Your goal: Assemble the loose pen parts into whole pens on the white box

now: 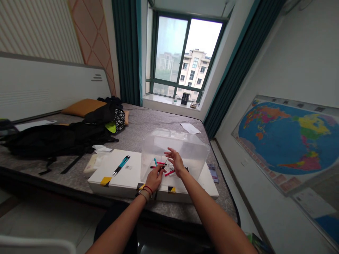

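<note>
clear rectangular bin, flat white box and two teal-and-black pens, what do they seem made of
Clear rectangular bin: likely smooth plastic, being cloudy yet translucent. Flat white box: perhaps matte cardboard, given crisp edges and little shine. Two teal-and-black pens: probably plastic, judging by coloured barrels; finish unclear.

On my feed I've got a grey-covered bed [148, 121] w/ a flat white box [106, 169] near the front edge, tissue pack [91, 165] beside it, black backpack [63, 139] & orange cushion [84, 107] far L, paper sheet [190, 128] toward the back R, blurred-out item [213, 173] near R edge.
</note>
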### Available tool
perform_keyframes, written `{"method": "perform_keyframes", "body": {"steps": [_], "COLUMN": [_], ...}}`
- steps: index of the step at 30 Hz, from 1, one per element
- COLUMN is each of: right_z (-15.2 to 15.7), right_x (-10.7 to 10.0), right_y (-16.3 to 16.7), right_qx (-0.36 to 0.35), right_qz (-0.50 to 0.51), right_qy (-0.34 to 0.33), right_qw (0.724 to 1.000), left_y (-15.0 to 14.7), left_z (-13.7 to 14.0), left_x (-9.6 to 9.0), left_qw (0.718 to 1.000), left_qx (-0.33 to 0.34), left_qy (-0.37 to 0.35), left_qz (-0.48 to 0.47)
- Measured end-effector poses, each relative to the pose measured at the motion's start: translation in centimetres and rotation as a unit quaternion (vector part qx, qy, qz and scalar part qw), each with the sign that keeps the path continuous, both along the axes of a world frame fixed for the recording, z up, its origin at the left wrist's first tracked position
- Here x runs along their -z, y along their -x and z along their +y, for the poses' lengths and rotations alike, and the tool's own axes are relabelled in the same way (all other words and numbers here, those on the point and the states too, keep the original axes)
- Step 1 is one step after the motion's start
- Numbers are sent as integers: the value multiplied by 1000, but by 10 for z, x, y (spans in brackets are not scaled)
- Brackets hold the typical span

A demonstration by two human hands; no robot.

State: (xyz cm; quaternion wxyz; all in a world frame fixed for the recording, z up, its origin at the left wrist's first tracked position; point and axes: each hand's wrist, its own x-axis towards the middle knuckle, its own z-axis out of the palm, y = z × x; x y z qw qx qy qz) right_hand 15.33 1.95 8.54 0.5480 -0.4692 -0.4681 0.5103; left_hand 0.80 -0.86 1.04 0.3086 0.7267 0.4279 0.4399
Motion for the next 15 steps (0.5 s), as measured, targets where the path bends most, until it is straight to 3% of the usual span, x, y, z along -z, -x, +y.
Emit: {"method": "perform_keyframes", "body": {"steps": [5,8,12,15], "right_z": [-2,-5,2,16], "right_x": [-6,-7,-13,-23], "right_y": [-23,-28,-33,-33], "right_qx": [49,52,43,-37], "right_qz": [-131,-262,-461,-601], "right_qy": [-31,-57,-53,-11], "right_qw": [990,962,885,799], "left_y": [0,0,0,0], "left_z": [0,-1,-2,-2], "left_x": [1,-1,-2,-1], "left_qw": [1000,1000,1000,999], "left_qx": [-5,-7,-19,-30], "left_qy": [1,-1,1,-6], "left_qz": [1,8,18,22]}}
